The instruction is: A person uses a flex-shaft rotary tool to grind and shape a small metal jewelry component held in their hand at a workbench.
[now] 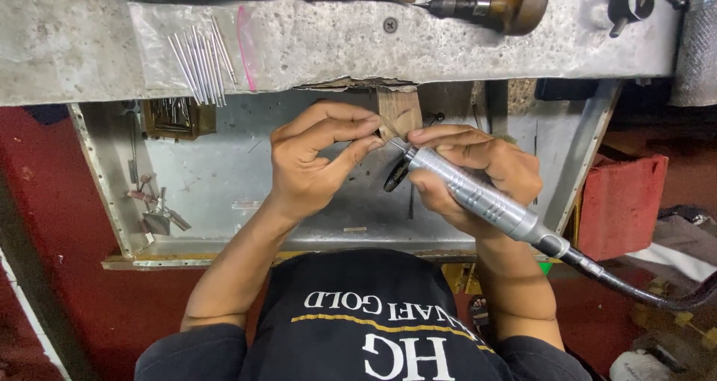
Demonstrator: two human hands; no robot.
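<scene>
My left hand (317,157) pinches a tiny workpiece (386,136) between thumb and forefinger, pressed against a wooden bench peg (399,110) that juts from the bench edge. The piece is too small to make out. My right hand (478,164) grips a silver rotary handpiece (478,196) like a pen, its tip pointing up-left at the pinched piece. A black flexible shaft (635,291) runs from the handpiece off to the lower right. Both hands hover over a metal catch tray (216,179).
A worn grey bench top (67,45) spans the top, with several thin steel rods in a clear bag (202,63). Small burrs and tool bits (153,209) lie at the tray's left. A red box (620,202) stands at right. A wood-handled tool (508,7) lies up top.
</scene>
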